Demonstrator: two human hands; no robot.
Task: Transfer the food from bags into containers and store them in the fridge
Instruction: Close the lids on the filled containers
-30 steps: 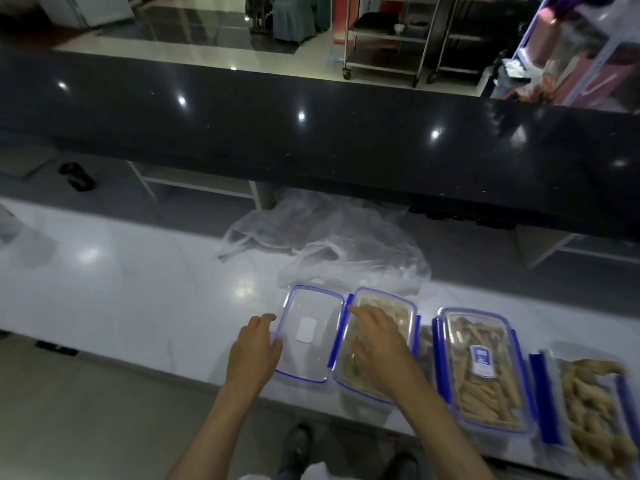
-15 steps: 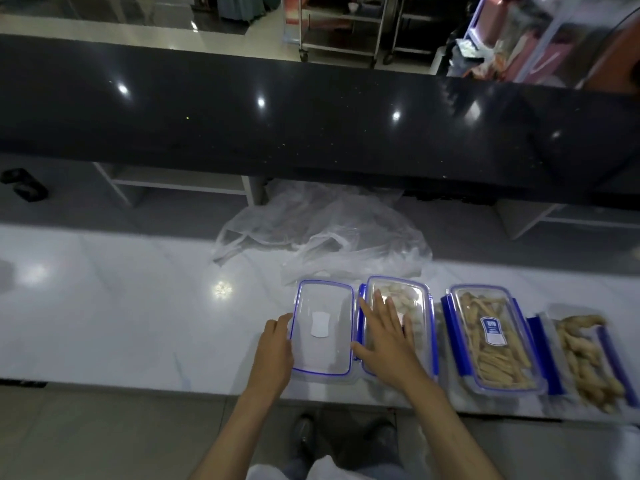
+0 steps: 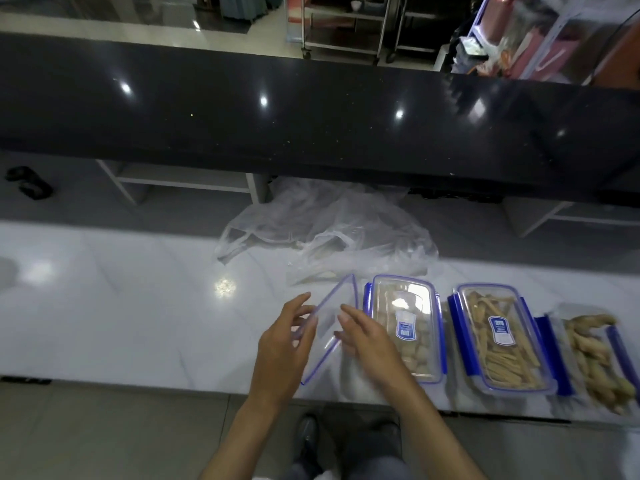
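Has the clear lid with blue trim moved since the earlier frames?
Yes. The clear lid with blue trim lay flat left of the container of round pieces; now it stands tilted on edge beside it, between the left hand and right hand.

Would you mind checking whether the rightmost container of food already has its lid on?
No, the rightmost container is uncovered, its pale food exposed, unlike the two lidded containers to its left.

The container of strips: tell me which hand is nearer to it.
Right. The right hand lies two places left of the strips container, by the balls container. The left hand is farther left, holding the tilted lid.
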